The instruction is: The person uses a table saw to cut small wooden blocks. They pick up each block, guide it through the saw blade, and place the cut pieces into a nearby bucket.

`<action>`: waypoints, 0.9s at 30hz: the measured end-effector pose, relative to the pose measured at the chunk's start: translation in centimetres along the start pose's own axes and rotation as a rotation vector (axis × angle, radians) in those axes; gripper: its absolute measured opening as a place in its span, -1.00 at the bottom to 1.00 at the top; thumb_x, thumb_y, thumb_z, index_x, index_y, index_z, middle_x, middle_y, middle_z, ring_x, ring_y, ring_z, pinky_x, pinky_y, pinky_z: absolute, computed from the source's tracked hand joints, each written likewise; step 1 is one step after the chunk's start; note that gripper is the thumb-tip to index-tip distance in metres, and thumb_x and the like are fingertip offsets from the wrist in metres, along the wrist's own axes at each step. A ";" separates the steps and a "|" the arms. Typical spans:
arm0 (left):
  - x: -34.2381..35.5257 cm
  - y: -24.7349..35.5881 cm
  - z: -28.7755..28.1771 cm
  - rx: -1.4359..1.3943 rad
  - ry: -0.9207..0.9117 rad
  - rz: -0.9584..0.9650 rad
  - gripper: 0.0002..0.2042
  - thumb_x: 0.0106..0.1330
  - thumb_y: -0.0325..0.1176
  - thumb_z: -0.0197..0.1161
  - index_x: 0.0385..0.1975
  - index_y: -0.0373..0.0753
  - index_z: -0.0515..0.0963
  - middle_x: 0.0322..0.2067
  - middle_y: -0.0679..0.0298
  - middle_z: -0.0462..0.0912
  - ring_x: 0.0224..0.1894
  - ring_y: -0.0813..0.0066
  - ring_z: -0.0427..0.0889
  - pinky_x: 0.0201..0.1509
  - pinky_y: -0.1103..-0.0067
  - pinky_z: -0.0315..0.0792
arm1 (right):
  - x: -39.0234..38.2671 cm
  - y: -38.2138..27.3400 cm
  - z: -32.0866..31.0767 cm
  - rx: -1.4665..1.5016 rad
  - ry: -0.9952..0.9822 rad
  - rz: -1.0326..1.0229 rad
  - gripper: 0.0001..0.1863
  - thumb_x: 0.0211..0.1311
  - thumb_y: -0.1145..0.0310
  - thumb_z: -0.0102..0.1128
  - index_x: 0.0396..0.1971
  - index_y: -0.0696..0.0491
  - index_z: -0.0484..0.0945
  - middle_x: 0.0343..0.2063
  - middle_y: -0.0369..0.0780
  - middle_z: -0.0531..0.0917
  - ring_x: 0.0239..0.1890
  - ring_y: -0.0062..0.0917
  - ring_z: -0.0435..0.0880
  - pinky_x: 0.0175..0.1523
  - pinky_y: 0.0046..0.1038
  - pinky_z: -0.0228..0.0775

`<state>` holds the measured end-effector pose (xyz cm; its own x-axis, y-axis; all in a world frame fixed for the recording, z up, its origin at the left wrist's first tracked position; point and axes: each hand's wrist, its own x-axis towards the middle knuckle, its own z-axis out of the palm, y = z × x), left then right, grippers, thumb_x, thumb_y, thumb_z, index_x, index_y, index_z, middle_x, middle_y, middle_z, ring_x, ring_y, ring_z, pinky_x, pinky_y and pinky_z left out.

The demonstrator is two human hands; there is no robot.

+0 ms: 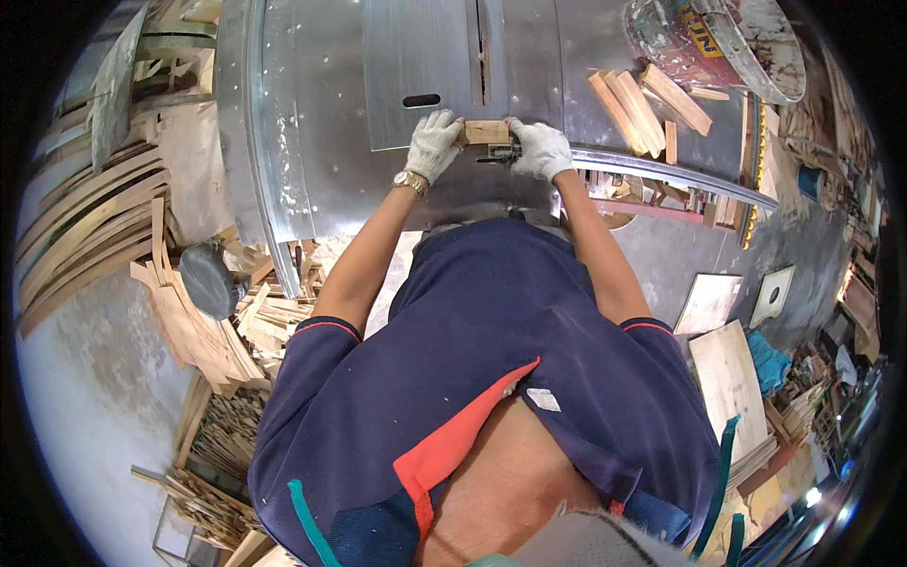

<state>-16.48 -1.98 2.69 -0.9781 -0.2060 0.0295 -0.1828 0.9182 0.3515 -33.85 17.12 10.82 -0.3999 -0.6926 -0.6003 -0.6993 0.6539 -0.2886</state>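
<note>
Both of my hands wear white knitted work gloves and meet at a short wooden block on the metal saw table. My left hand closes on the block's left end. At the right end, the fingers of my right hand grip it, beside a small metal fitting on the near side of the block. Straight ahead of the block runs a narrow slot with a blade in it, set in a lighter insert plate. The fingertips are partly hidden behind the gloves.
Several cut wood strips lie on the table's right side, near a paint-stained bucket. A metal rail runs rightward from my right hand. Stacked boards and a dark round stool stand at the left; plywood sheets lean at the right.
</note>
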 end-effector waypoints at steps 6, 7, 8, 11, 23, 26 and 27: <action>5.6 -2.6 -0.6 0.045 0.021 0.028 -0.58 0.10 -0.28 0.56 -0.01 -0.11 0.68 -0.03 0.28 0.62 0.15 0.24 0.60 0.22 0.28 0.48 | 4.6 1.3 -2.6 -0.013 0.082 -0.035 -0.06 -0.11 0.10 0.56 0.42 -0.24 0.43 -0.05 -0.03 0.79 0.06 -0.04 0.77 0.17 -0.05 0.63; 6.5 -3.0 -0.5 0.041 0.062 0.035 -0.61 0.09 -0.28 0.56 -0.05 -0.10 0.68 -0.05 0.29 0.62 0.12 0.24 0.61 0.19 0.28 0.48 | 5.2 1.3 -3.2 -0.014 0.086 -0.034 -0.06 -0.11 0.10 0.55 0.42 -0.24 0.43 -0.04 -0.03 0.79 0.06 -0.04 0.77 0.17 -0.05 0.63; 7.3 -3.4 -0.4 0.037 0.103 0.043 -0.64 0.09 -0.28 0.56 -0.09 -0.10 0.68 -0.07 0.30 0.62 0.10 0.25 0.61 0.16 0.28 0.48 | 5.8 1.3 -3.9 -0.014 0.090 -0.033 -0.05 -0.12 0.11 0.55 0.42 -0.24 0.43 -0.04 -0.03 0.79 0.06 -0.04 0.77 0.17 -0.05 0.63; 9.5 -4.8 -0.2 0.068 0.101 0.025 -0.67 0.12 -0.22 0.54 -0.11 -0.07 0.70 -0.05 0.32 0.63 0.12 0.26 0.61 0.17 0.28 0.48 | 7.8 1.7 -5.6 -0.008 0.114 -0.048 -0.07 -0.11 0.11 0.50 0.42 -0.22 0.44 -0.05 -0.01 0.79 0.04 -0.03 0.78 0.15 -0.05 0.63; 16.2 -8.0 -1.2 0.118 0.007 -0.019 -0.65 0.21 -0.13 0.48 -0.02 -0.06 0.72 -0.01 0.32 0.63 0.20 0.29 0.59 0.25 0.27 0.46 | 13.4 2.7 -9.8 -0.039 0.128 -0.039 -0.09 -0.12 0.09 0.48 0.40 -0.19 0.46 -0.04 -0.03 0.80 0.05 -0.05 0.78 0.17 -0.08 0.63; 17.2 -8.3 -1.6 0.141 -0.035 -0.015 -0.64 0.21 -0.13 0.48 -0.01 -0.06 0.72 0.00 0.33 0.63 0.21 0.28 0.58 0.26 0.26 0.46 | 14.0 2.8 -10.5 -0.036 0.112 -0.034 -0.08 -0.11 0.08 0.48 0.41 -0.19 0.46 -0.02 -0.03 0.80 0.06 -0.05 0.78 0.18 -0.09 0.62; 17.4 -8.4 -1.7 0.126 -0.031 -0.013 -0.64 0.21 -0.14 0.48 -0.01 -0.06 0.71 0.00 0.33 0.63 0.22 0.29 0.58 0.26 0.26 0.45 | 14.2 2.9 -10.4 -0.040 0.131 -0.044 -0.08 -0.11 0.08 0.47 0.41 -0.19 0.46 -0.02 -0.03 0.80 0.06 -0.05 0.78 0.18 -0.09 0.62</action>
<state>-31.74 -13.88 1.85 -0.9778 -0.2096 -0.0039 -0.2048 0.9511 0.2312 -47.76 6.04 9.21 -0.4407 -0.7560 -0.4841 -0.7401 0.6111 -0.2806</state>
